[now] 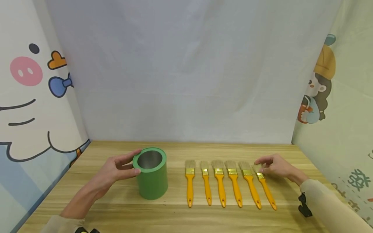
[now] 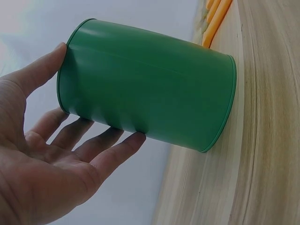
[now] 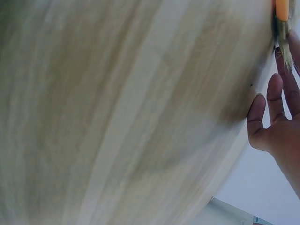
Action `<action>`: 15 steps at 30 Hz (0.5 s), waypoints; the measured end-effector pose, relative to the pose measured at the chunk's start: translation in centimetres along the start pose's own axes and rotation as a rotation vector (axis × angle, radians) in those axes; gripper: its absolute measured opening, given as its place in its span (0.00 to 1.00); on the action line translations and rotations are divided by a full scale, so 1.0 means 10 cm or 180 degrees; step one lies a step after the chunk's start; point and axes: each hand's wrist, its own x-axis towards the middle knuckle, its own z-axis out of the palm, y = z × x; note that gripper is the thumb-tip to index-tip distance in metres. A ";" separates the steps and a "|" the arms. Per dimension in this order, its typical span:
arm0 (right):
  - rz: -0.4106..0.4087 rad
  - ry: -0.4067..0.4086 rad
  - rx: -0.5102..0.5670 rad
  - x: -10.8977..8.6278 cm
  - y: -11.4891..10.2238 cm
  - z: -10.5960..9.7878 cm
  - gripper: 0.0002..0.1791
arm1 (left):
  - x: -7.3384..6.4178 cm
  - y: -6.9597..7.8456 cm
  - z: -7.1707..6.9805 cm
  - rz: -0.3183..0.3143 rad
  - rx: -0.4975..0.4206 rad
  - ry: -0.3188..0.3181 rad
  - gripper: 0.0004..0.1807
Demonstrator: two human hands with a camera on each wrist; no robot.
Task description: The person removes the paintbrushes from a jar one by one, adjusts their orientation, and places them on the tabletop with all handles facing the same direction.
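Observation:
A green can, hollow with a grey inside, stands upright on the table left of the middle. My left hand holds it near the top, and in the left wrist view the thumb lies at the rim with the fingertips against the side. Several paintbrushes with yellow handles lie in a row to the right, bristles away from me. At the row's right end my right hand pinches the bristles of the last paintbrush. That brush shows only partly in the right wrist view, its bristles between thumb and fingers.
The other paintbrushes, from the leftmost paintbrush to the paintbrush beside my right hand, lie side by side with narrow gaps. A pale curtain hangs behind the wooden table. Printed cloths hang at both sides.

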 end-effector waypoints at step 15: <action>-0.0066 0.0000 -0.0024 -0.04 -0.03 -0.01 0.19 | 0.01 -0.01 0.00 0.0029 0.0008 -0.0063 0.43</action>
